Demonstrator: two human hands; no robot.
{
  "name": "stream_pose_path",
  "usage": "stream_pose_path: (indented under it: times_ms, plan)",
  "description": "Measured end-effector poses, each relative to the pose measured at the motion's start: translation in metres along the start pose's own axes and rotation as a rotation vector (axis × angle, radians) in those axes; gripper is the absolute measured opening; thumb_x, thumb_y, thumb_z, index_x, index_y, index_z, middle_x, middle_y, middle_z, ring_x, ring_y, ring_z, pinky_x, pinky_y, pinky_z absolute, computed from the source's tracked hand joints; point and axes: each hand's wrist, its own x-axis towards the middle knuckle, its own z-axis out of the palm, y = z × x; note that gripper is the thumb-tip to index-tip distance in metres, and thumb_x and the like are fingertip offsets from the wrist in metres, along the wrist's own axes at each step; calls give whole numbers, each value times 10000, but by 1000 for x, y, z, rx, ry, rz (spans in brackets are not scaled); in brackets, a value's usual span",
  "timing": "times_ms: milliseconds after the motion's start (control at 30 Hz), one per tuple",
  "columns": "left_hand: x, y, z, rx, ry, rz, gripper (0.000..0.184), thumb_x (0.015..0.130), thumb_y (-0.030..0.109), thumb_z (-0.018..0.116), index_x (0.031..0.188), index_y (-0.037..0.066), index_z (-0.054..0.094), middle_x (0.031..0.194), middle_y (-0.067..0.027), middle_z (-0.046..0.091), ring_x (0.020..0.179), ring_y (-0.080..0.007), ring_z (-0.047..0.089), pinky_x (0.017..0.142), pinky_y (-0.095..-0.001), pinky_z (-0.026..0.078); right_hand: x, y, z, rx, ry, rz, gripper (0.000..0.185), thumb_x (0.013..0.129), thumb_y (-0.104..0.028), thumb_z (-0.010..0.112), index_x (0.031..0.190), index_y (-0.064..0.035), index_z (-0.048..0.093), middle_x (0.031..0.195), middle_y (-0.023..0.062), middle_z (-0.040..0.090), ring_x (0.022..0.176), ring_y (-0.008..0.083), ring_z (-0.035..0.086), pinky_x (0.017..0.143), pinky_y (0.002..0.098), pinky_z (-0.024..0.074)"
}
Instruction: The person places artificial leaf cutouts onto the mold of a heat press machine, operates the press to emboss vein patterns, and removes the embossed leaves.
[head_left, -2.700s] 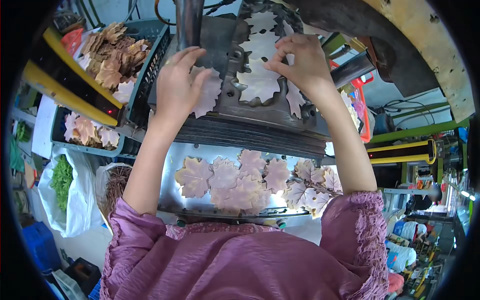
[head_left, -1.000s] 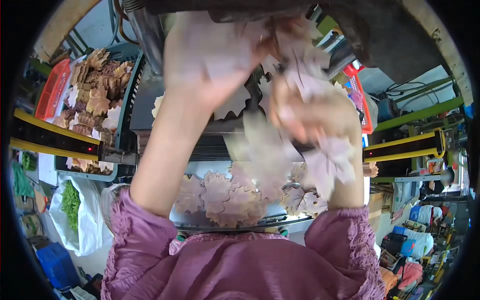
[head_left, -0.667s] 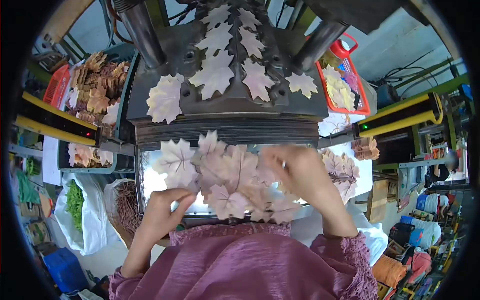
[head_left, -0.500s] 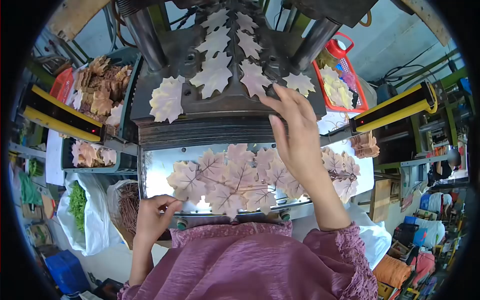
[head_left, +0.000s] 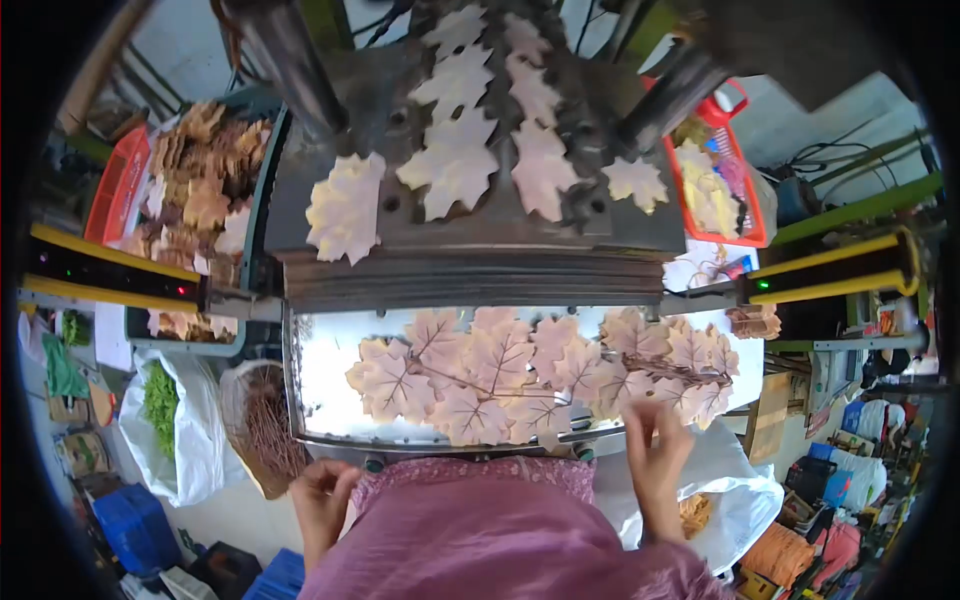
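My left hand hangs at the front left, just off the tray's edge and beside a green button. Its fingers curl loosely, with a gap at the thumb and nothing visible in them. At the front right, my right hand is raised, slightly blurred, thumb and fingers apart and holding nothing I can see. It overlaps the lower edge of the leaf sprays, pinkish-beige artificial maple leaves with brown veins. They lie across the shiny metal tray. Another button sits under the tray's front edge.
Behind the tray stands a dark press block with leaf pieces on top, between two steel columns. Yellow-black sensor bars flank it. Leaf-filled crates stand left, a red basket right. White sacks stand below.
My right hand has come down from the leaves on the press block to the tray's front right. My left hand has drawn back from the tray edge. The view has shifted; the right bar's light turned green.
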Motion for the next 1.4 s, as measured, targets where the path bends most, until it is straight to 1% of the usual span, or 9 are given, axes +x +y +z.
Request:
stream_pose_path:
  times_ms: [67, 133, 233, 833, 967, 1067, 1133, 1200, 1400]
  plan:
    - [-16, -38, 9, -16, 48, -136, 120, 778, 15, 809, 738, -19, 702, 662, -60, 682, 547, -115, 558, 540, -234, 475, -73, 45, 9, 60, -178, 385, 309, 738, -227, 884, 670, -20, 665, 519, 16, 600, 417, 105, 454, 426, 245, 397]
    - [6, -51, 23, -109, 27, -135, 148, 742, -12, 834, 708, -23, 691, 639, -56, 674, 551, -107, 573, 562, -220, 492, -78, 54, 21, -158, -469, 415, 249, 748, -161, 872, 673, -14, 685, 530, 10, 590, 463, 77, 491, 460, 205, 404]
    - [9, -47, 20, -60, 9, -158, 162, 757, 8, 840, 704, -1, 687, 631, -33, 659, 550, -89, 552, 556, -213, 472, -73, 60, 33, 317, -428, 740, 249, 779, -145, 851, 656, -17, 676, 523, 13, 586, 448, 75, 488, 456, 192, 396]
    - [6, -64, 24, 10, 40, 11, 196, 784, 73, 839, 739, 49, 650, 650, 33, 577, 567, -69, 441, 563, -204, 380, -79, 66, 38, 316, -344, 611, 297, 804, -199, 840, 647, -26, 656, 534, 12, 621, 434, 68, 478, 448, 212, 377]
    - [7, -62, 21, 68, 21, 68, 196, 780, 81, 843, 749, 56, 652, 637, 34, 568, 555, -73, 430, 560, -212, 379, -82, 74, 37, 209, -372, 508, 303, 804, -202, 837, 635, -33, 651, 495, -6, 578, 408, 86, 439, 451, 233, 371]
    - [6, 2, 32, 174, 112, 171, 181, 775, 99, 844, 787, 43, 672, 693, 20, 575, 588, -91, 438, 568, -231, 385, -64, 40, 19, -151, -313, 189, 263, 813, -222, 826, 697, -41, 673, 495, -17, 542, 412, 114, 428, 450, 256, 364]
    - [27, 62, 61, 364, 73, 714, 152, 778, 78, 816, 873, 25, 711, 782, -21, 574, 638, -138, 477, 586, -268, 407, -33, 5, 26, 118, -114, -9, 202, 804, -223, 804, 800, -53, 695, 629, 7, 582, 486, 148, 482, 499, 278, 397]
    - [60, 88, 89, 515, -83, 900, 191, 779, 45, 781, 962, 14, 735, 844, -55, 559, 691, -186, 513, 613, -303, 427, -4, -3, 50, 69, -47, -260, 177, 786, -179, 783, 897, -64, 707, 818, 41, 608, 630, 172, 542, 577, 302, 433]
    - [33, 157, 79, 579, -162, 1140, 123, 789, 42, 782, 900, -7, 761, 811, -37, 536, 666, -158, 498, 593, -283, 410, 7, 5, 9, -42, 116, -408, 169, 766, -25, 767, 927, -69, 740, 879, 29, 591, 667, 164, 525, 595, 285, 430]
